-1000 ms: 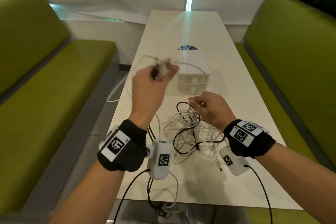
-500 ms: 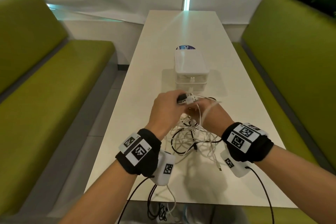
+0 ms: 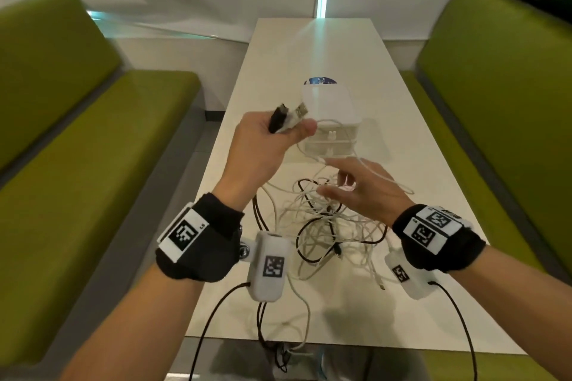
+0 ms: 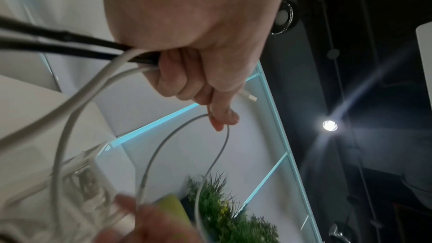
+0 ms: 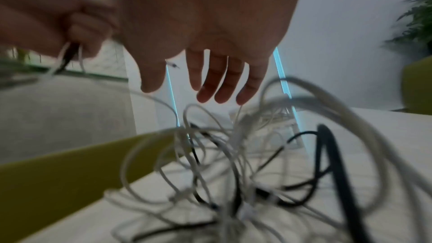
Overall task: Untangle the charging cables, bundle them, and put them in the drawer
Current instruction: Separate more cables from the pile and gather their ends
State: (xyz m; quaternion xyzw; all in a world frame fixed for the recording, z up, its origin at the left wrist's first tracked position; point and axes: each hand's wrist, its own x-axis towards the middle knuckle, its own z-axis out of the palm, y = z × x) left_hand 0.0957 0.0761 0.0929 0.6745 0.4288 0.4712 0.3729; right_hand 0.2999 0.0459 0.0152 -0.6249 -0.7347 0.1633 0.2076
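Head view: the left hand (image 3: 263,145) clenches the gathered plug ends (image 3: 288,116) at eleven o'clock of the cable tangle (image 3: 328,226) on the worktop (image 3: 402,303); the right hand (image 3: 362,189) hovers released above it, the drawer unit (image 3: 332,120) at twelve.

Left wrist: fingers (image 4: 184,80) grip black and white leads.

Right wrist: straight fingers (image 5: 219,84) hold nothing.

Untangling seems underway; next, draw one lead free.

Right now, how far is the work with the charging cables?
Early stage. Done: the left hand grips a few plug ends, black and white, gathered together. In hand: the right hand, fingers open, reaches over the tangled cables on the table. Left: untangling, bundling, and storing in the white drawer box.
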